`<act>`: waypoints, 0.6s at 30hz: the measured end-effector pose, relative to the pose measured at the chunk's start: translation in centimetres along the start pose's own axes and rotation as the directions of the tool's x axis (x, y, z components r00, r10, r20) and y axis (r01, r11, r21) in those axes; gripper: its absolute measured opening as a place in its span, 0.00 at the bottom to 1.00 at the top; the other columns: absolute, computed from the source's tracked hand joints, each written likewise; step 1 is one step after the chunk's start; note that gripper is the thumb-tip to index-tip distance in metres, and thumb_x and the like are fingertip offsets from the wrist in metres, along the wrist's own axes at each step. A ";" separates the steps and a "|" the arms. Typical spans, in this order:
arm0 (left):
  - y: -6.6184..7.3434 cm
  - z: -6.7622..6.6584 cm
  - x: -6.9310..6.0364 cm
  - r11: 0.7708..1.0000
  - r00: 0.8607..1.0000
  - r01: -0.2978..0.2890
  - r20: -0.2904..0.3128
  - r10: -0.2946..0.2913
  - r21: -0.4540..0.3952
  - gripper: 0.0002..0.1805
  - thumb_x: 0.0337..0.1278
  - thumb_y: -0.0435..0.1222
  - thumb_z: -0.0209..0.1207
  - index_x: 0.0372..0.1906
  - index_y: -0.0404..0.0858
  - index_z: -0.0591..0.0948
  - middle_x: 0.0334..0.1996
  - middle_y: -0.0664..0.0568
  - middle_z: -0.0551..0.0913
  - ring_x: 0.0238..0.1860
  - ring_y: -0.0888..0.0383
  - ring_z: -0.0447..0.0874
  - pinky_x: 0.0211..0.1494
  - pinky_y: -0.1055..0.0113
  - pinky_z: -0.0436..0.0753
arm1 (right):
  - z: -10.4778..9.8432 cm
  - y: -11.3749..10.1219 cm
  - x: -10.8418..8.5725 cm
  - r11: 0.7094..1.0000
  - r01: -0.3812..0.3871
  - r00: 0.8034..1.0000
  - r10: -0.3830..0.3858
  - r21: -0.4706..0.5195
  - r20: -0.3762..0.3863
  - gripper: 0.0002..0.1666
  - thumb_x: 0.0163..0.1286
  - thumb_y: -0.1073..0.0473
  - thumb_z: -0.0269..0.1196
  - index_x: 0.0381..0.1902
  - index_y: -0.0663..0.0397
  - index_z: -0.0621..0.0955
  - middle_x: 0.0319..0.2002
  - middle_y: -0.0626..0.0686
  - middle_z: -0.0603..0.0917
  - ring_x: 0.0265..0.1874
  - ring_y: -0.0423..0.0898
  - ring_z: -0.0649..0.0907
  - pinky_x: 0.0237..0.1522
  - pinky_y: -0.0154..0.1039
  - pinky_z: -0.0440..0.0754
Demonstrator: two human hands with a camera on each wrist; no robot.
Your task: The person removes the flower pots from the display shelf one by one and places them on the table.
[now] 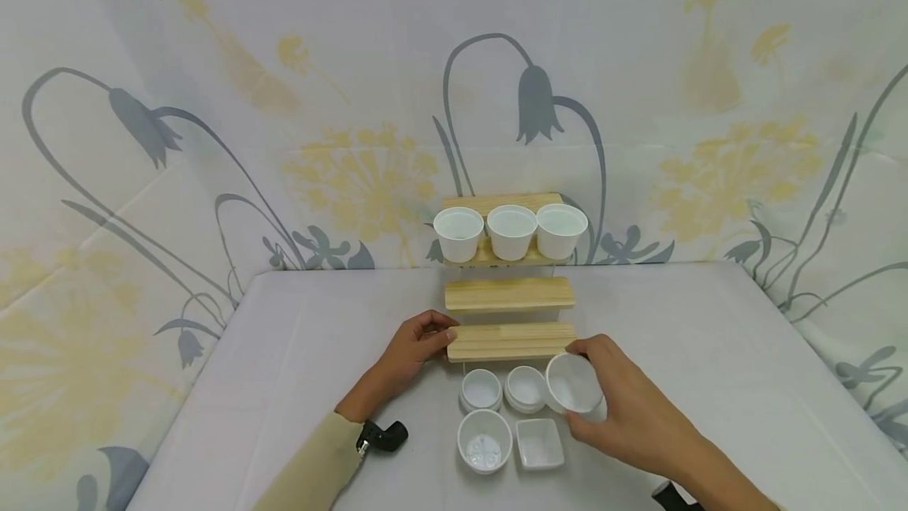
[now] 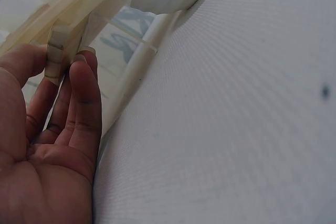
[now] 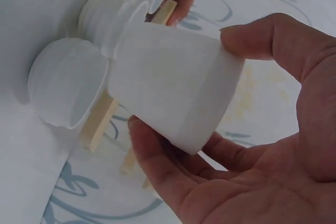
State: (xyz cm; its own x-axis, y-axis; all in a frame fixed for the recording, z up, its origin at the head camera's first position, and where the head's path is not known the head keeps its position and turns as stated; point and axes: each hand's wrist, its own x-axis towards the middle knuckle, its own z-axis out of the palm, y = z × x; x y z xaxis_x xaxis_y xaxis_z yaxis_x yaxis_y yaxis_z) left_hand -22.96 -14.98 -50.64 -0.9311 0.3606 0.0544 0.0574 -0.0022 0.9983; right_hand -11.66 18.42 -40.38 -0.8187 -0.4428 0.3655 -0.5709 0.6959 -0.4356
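Observation:
My right hand (image 1: 624,408) pinches a white cup (image 1: 573,383) by its rim and side, tilted, at the right end of the row before the lowest shelf. The right wrist view shows the cup (image 3: 173,77) between thumb and fingers of the hand (image 3: 262,171). My left hand (image 1: 414,349) grips the left end of the lowest wooden shelf (image 1: 511,343); in the left wrist view, the thumb and fingers of the hand (image 2: 58,119) pinch the board's end (image 2: 55,51). Two small white bowls (image 1: 481,390) (image 1: 526,389) stand in front of that shelf.
Three white cups (image 1: 458,234) (image 1: 511,232) (image 1: 561,231) stand on the top shelf. The middle shelf (image 1: 509,294) is bare wood. Nearer me are a larger round cup (image 1: 485,441) and a square white dish (image 1: 540,444) on the white-covered table (image 1: 319,322).

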 end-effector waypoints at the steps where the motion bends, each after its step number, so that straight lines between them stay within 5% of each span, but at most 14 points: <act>1: 0.0 0.0 0.0 1.000 1.000 0.000 0.000 0.000 0.003 0.16 0.77 0.32 0.61 0.59 0.26 0.78 0.45 0.50 0.84 0.38 0.60 0.85 0.41 0.67 0.86 | -0.2 0.0 -0.1 1.000 -0.010 1.000 0.010 0.000 0.019 0.39 0.51 0.61 0.80 0.59 0.53 0.75 0.55 0.46 0.78 0.51 0.41 0.81 0.50 0.42 0.84; 18: 0.0 0.0 0.0 1.000 1.000 -0.002 0.001 0.002 0.001 0.15 0.76 0.31 0.62 0.59 0.26 0.79 0.44 0.50 0.85 0.38 0.60 0.85 0.41 0.68 0.86 | -2.4 -0.1 -1.2 0.998 -0.060 0.965 0.067 -0.036 0.255 0.40 0.51 0.56 0.82 0.59 0.49 0.74 0.56 0.41 0.76 0.47 0.36 0.79 0.48 0.38 0.82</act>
State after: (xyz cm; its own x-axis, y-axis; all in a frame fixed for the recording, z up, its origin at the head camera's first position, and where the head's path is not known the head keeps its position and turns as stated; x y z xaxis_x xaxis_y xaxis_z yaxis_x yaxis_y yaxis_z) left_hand -22.97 -14.96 -50.67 -0.9305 0.3618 0.0563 0.0595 -0.0024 0.9982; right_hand -10.43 20.23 -38.79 -0.8437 -0.5247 0.1134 -0.5183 0.7411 -0.4268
